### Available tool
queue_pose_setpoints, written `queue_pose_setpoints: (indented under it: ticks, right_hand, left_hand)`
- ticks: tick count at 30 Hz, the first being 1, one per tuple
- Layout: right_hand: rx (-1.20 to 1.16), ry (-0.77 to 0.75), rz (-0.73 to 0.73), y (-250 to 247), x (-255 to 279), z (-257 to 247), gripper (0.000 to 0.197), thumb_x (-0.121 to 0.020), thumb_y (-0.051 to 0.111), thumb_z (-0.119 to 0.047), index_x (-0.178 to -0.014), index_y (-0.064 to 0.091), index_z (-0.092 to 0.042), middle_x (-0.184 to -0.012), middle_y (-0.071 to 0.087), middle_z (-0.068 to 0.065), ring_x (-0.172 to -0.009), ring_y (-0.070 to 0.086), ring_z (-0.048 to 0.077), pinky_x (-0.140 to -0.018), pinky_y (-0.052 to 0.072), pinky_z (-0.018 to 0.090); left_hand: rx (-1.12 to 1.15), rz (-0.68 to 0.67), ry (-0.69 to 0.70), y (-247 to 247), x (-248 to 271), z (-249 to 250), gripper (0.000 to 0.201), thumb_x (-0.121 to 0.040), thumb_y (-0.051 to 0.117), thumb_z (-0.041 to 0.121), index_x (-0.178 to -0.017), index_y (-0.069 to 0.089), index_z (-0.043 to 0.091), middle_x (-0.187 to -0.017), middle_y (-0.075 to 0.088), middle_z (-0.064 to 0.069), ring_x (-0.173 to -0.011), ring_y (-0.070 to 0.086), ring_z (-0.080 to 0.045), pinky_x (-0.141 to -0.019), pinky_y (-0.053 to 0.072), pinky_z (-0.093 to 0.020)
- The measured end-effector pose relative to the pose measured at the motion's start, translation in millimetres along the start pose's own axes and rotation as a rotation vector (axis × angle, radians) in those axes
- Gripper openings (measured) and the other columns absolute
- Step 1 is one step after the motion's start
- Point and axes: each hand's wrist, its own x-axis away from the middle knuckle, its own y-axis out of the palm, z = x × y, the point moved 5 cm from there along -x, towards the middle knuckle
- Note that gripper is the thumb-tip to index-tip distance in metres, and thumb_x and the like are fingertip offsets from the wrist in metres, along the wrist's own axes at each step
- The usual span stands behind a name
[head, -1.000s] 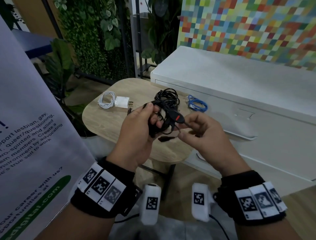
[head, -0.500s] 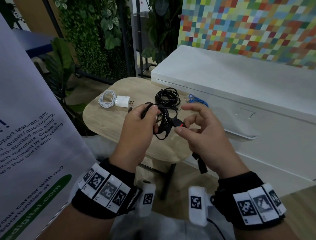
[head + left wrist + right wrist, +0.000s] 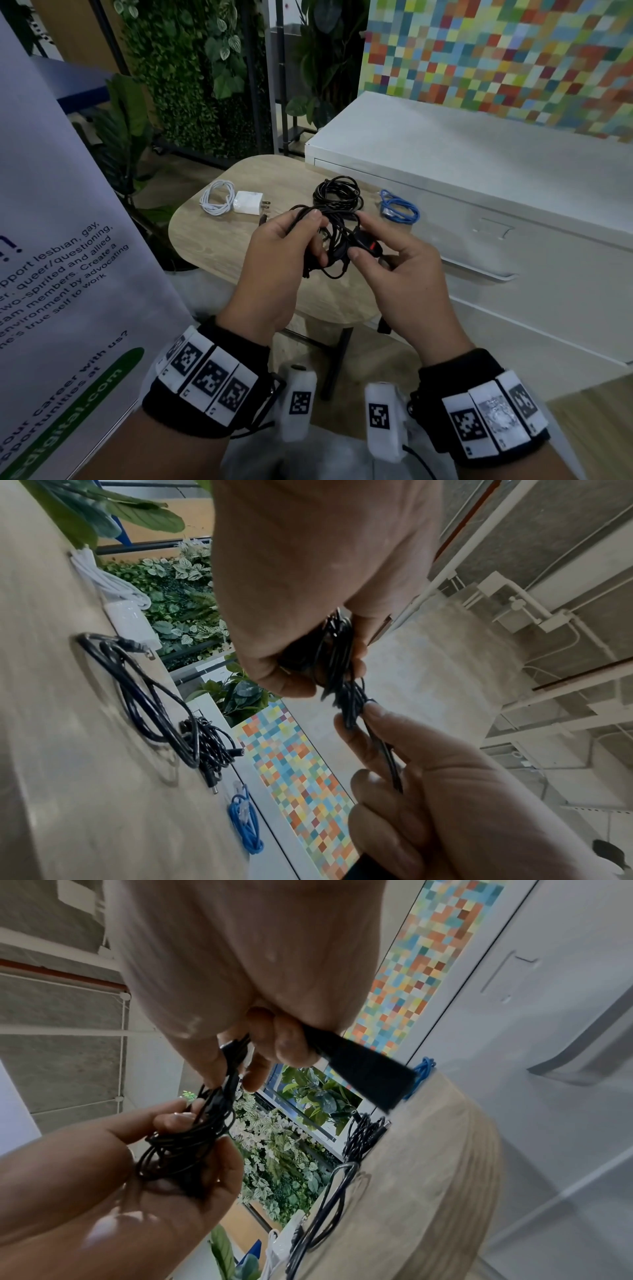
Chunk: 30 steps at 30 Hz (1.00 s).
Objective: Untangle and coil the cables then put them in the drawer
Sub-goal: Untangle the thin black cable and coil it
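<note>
My left hand (image 3: 291, 246) grips a bundle of thin black cable (image 3: 334, 240) above the round wooden table (image 3: 219, 246); the same bundle (image 3: 185, 1145) fills its palm in the right wrist view. My right hand (image 3: 387, 253) pinches the cable's black inline switch with a red button (image 3: 370, 244) and also holds a flat black strap (image 3: 363, 1074). On the table lie a thicker black cable coil (image 3: 337, 193), a blue cable (image 3: 399, 212), and a white cable (image 3: 215, 202) beside a white charger (image 3: 248, 202). The white drawer unit (image 3: 513, 240) stands right, its drawers closed.
A white printed banner (image 3: 51, 257) stands close on the left. Leafy plants (image 3: 191, 85) and a black metal rack rise behind the table. A multicoloured mosaic wall (image 3: 496, 58) backs the drawer unit. Wood floor shows below the table.
My right hand has brought the red-buttoned switch up and round the bundle towards the left hand. The strap end that dangled below my right hand is now mostly hidden behind it.
</note>
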Motion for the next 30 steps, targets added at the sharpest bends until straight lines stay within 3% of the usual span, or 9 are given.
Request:
queue_pose_setpoints:
  ticks: [6, 8, 10, 13, 15, 17, 21, 27, 30]
  right_hand:
    - [0.133, -0.109, -0.119, 0.9, -1.2, -3.7, 0.042, -0.098, 0.065, -0.006, -0.134, 0.068, -0.028, -0.106, 0.068, -0.017, -0.105, 0.064, 0.002, -0.092, 0.046, 0.016]
    - [0.134, -0.056, -0.182, 0.2, -2.5, 0.3, 0.040, -0.100, 0.063, -0.009, -0.134, 0.068, -0.030, -0.114, 0.072, -0.013, -0.111, 0.065, 0.002, -0.098, 0.049, 0.021]
    - [0.093, -0.005, -0.251, -1.9, -3.0, 1.5, 0.039, -0.101, 0.061, -0.009, -0.133, 0.069, -0.030, -0.119, 0.073, -0.016, -0.115, 0.064, -0.002, -0.102, 0.050, 0.025]
    - [0.018, 0.039, -0.290, -9.4, -5.1, 0.8, 0.038, -0.102, 0.059, -0.003, -0.130, 0.070, -0.025, -0.091, 0.071, -0.032, -0.085, 0.063, -0.013, -0.080, 0.047, 0.009]
    - [-0.010, 0.046, -0.259, -16.6, -8.0, 3.6, 0.040, -0.100, 0.061, 0.000, -0.128, 0.070, -0.026, -0.085, 0.072, -0.028, -0.076, 0.063, -0.012, -0.072, 0.045, 0.005]
    - [0.016, 0.021, -0.220, -22.3, -10.2, 5.9, 0.042, -0.098, 0.064, 0.001, -0.123, 0.071, -0.032, -0.087, 0.076, -0.019, -0.081, 0.066, -0.008, -0.077, 0.046, 0.009]
    - [-0.038, 0.006, -0.060, -37.1, -12.5, 15.5, 0.034, -0.091, 0.072, -0.001, -0.104, 0.079, -0.031, -0.089, 0.080, -0.007, -0.080, 0.071, 0.001, -0.074, 0.051, 0.018]
    - [-0.660, 0.217, -0.045, -36.8, -7.2, 33.9, 0.021, -0.071, 0.077, -0.016, -0.091, 0.084, -0.015, -0.074, 0.072, 0.015, -0.054, 0.045, 0.016, -0.054, 0.039, 0.027]
    - [-0.478, 0.192, -0.075, -38.4, -9.9, 32.9, 0.020, -0.083, 0.073, -0.006, -0.094, 0.085, -0.017, -0.083, 0.077, 0.013, -0.063, 0.056, 0.018, -0.064, 0.050, 0.027]
  left_hand:
    - [-0.118, -0.129, -0.026, -1.2, -0.9, -3.7, 0.020, -0.100, 0.063, 0.013, -0.089, 0.063, -0.004, -0.059, 0.050, -0.001, -0.064, 0.049, -0.020, -0.062, 0.036, -0.035]
    - [-0.154, -0.143, -0.044, -4.0, -2.8, -4.5, 0.025, -0.100, 0.062, 0.013, -0.094, 0.061, -0.011, -0.057, 0.048, 0.000, -0.060, 0.048, -0.018, -0.065, 0.036, -0.037]
    - [-0.157, -0.142, -0.064, -5.5, -3.6, -3.5, 0.020, -0.102, 0.059, 0.013, -0.092, 0.066, -0.003, -0.053, 0.041, 0.004, -0.051, 0.042, -0.012, -0.062, 0.036, -0.032]
    - [-0.060, -0.129, -0.116, -4.1, -3.4, -4.5, 0.022, -0.105, 0.054, 0.010, -0.085, 0.063, 0.006, -0.052, 0.032, 0.008, -0.046, 0.028, -0.007, -0.048, 0.030, -0.020]
    - [0.047, -0.118, -0.157, -3.3, -3.2, -5.8, 0.025, -0.105, 0.052, 0.010, -0.083, 0.061, 0.006, -0.053, 0.030, 0.007, -0.047, 0.025, -0.005, -0.045, 0.026, -0.018]
    - [0.137, -0.102, -0.196, -4.5, -3.8, -6.8, 0.026, -0.105, 0.052, 0.012, -0.082, 0.060, 0.007, -0.055, 0.031, 0.005, -0.046, 0.028, -0.005, -0.045, 0.027, -0.017]
    - [0.267, -0.110, -0.241, -4.6, -4.9, -5.9, 0.025, -0.106, 0.050, 0.017, -0.085, 0.060, 0.010, -0.059, 0.033, 0.003, -0.046, 0.036, -0.008, -0.055, 0.031, -0.023]
    - [0.320, -0.147, -0.249, 3.9, -3.2, -4.9, 0.026, -0.106, 0.051, 0.017, -0.084, 0.062, 0.009, -0.059, 0.034, 0.004, -0.046, 0.036, -0.008, -0.065, 0.024, -0.029]
    - [0.323, -0.128, -0.237, 2.9, -4.5, -3.1, 0.027, -0.106, 0.050, 0.018, -0.084, 0.062, 0.010, -0.058, 0.034, 0.004, -0.046, 0.038, -0.009, -0.066, 0.027, -0.032]
